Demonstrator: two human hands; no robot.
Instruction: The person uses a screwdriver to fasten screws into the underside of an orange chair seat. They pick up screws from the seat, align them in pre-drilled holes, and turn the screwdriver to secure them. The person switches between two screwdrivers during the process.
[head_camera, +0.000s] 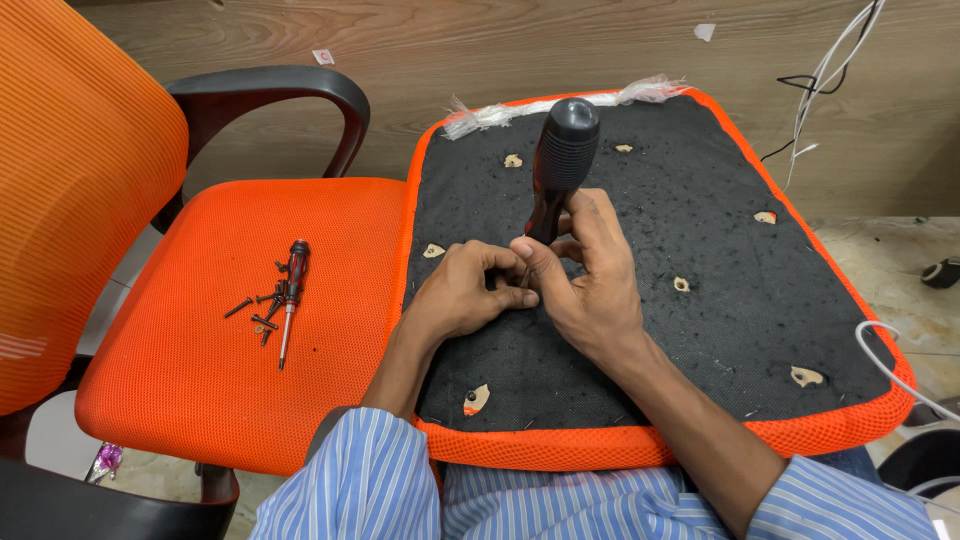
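Observation:
An upturned chair seat, black underneath with an orange rim, lies across my lap. My right hand grips a large black-handled screwdriver, held nearly upright with its tip down on the seat. My left hand pinches at the tip, fingers closed around the shaft's lower end; whether a screw is there is hidden. Several small holes with pale edges dot the black fabric.
An orange mesh office chair stands to the left; on its seat lie a small red-and-black screwdriver and several dark screws. White cables hang at the right. A wooden wall is behind.

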